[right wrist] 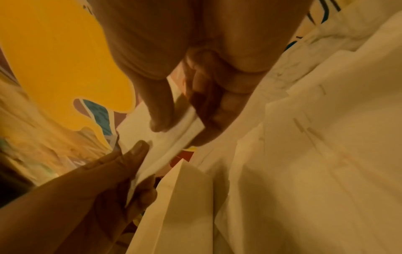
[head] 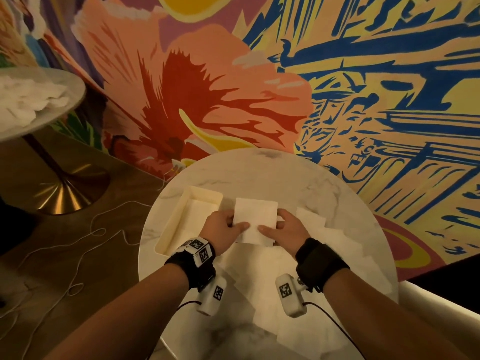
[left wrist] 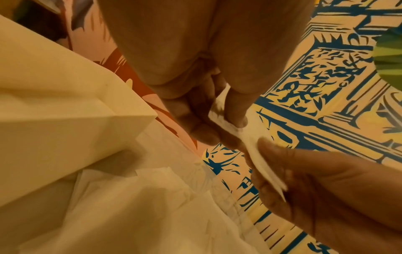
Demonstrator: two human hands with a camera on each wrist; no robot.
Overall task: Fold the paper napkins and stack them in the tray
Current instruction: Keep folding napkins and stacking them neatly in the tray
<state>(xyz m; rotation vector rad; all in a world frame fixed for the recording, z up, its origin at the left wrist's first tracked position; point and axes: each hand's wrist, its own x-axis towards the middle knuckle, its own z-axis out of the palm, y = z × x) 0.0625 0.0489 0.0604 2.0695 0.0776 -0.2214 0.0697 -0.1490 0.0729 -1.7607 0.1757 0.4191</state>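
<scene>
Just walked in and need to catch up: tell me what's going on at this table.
A person is folding paper napkins. Both hands hold one folded napkin above the round marble table: the left hand pinches its left edge, the right hand its right edge. The cream tray sits at the left. More unfolded napkins lie spread on the table at the right.

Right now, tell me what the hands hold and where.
One folded napkin, lifted: left hand pinches its left edge, right hand its right edge.
</scene>
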